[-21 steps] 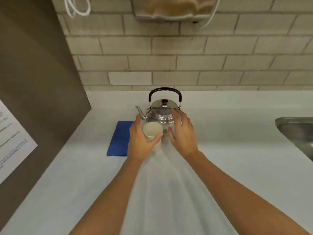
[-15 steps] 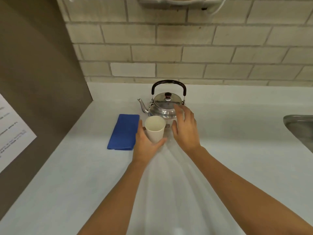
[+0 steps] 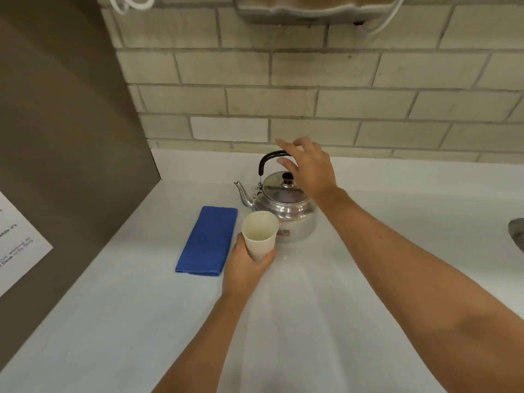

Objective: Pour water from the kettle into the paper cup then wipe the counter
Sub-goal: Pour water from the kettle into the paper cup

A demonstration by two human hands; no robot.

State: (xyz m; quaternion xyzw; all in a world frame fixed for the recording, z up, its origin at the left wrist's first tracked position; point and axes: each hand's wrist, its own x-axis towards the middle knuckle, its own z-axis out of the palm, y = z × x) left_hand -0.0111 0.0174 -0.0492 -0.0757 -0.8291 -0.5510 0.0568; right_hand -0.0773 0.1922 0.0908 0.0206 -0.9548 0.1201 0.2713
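A steel kettle (image 3: 286, 211) with a black arched handle stands on the white counter (image 3: 397, 222), spout pointing left. My right hand (image 3: 310, 165) hovers at the right end of that handle, fingers spread and not closed round it. My left hand (image 3: 245, 269) grips a white paper cup (image 3: 260, 235) from below, just in front of the kettle; the cup looks empty and tilts slightly. A folded blue cloth (image 3: 208, 241) lies flat to the left of the cup.
A brown panel (image 3: 71, 137) with a white paper sheet (image 3: 17, 242) walls off the left side. Brick tiles run along the back, with a dispenser (image 3: 312, 9) mounted above. A metal sink edge (image 3: 516, 231) shows at the far right.
My right hand rose from the kettle's side to its handle. My left hand drew the cup a little nearer, away from the kettle body.
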